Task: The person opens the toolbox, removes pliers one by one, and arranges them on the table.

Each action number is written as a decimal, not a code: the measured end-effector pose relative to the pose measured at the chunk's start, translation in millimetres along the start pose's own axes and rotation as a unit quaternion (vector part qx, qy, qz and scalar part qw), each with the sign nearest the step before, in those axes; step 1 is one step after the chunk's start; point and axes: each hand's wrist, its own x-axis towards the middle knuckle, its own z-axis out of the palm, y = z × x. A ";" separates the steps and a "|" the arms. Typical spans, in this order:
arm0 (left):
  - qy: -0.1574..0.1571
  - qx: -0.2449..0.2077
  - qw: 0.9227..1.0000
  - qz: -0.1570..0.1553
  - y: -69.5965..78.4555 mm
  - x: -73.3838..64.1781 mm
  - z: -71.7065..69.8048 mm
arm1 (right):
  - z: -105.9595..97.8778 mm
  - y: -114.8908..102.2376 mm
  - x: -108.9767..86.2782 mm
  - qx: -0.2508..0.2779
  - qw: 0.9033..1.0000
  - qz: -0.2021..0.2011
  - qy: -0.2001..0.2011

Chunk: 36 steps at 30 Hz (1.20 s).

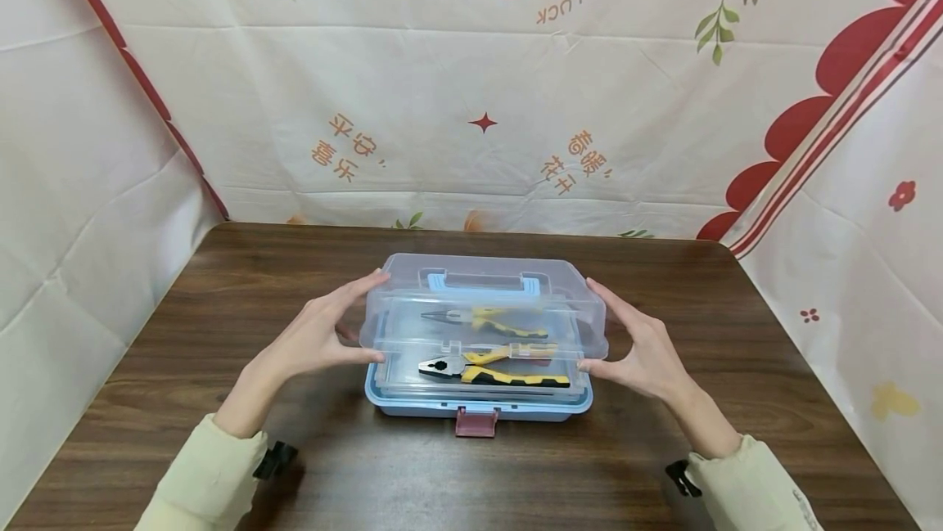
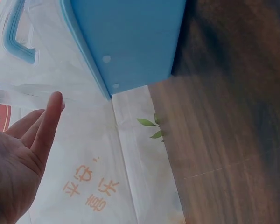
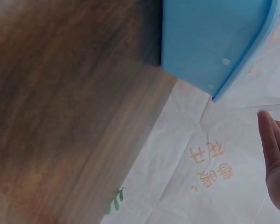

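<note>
A toolbox with a light blue base (image 1: 401,411) stands on the table, its clear plastic lid (image 1: 401,277) raised and tilted above it. My left hand (image 1: 313,339) holds the lid's left end, thumb at the front edge and fingers farther back. At the opposite end my right hand (image 1: 648,351) holds it the same way. Beneath the lid lie combination pliers (image 1: 508,379) with yellow-and-black handles, and behind them long-nose pliers (image 1: 482,320), seen through the plastic. In the wrist views, the left fingers (image 2: 44,126) and right fingers (image 3: 269,137) reach the lid's edge.
A mauve latch (image 1: 476,423) hangs at the base's front, and a blue carry handle (image 1: 482,287) is set in the lid. The toolbox rests on a dark wooden table (image 1: 354,474). White printed cloth (image 1: 442,73) hangs behind and at both sides.
</note>
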 end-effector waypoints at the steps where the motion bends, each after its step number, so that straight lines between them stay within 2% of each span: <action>1: 0.000 -0.001 1.000 -0.005 0.1 1.1 -0.8 | -0.5 0.4 1.1 0.004 1.000 0.002 0.000; 6: -0.006 0.001 1.000 -0.030 -0.4 6.4 -4.6 | -3.2 1.2 7.2 0.007 1.000 0.005 0.005; 14: -0.006 0.019 0.999 -0.046 -1.5 14.6 -10.1 | -7.5 2.0 16.1 0.003 1.000 0.013 0.010; 23: -0.006 0.030 0.999 -0.038 -3.8 24.4 -15.3 | -10.1 5.5 25.7 0.041 0.998 0.040 -0.004; 28: -0.011 0.013 0.999 -0.047 -4.5 29.1 -18.3 | -16.7 -6.1 33.3 0.050 0.997 0.055 -0.016; 33: -0.016 -0.047 0.997 -0.059 -5.9 34.2 -20.5 | -26.5 -27.3 42.4 0.054 0.997 0.058 -0.018; 36: -0.015 -0.069 0.995 -0.076 -5.9 37.8 -22.1 | -29.3 -28.2 47.7 0.056 0.996 0.059 -0.022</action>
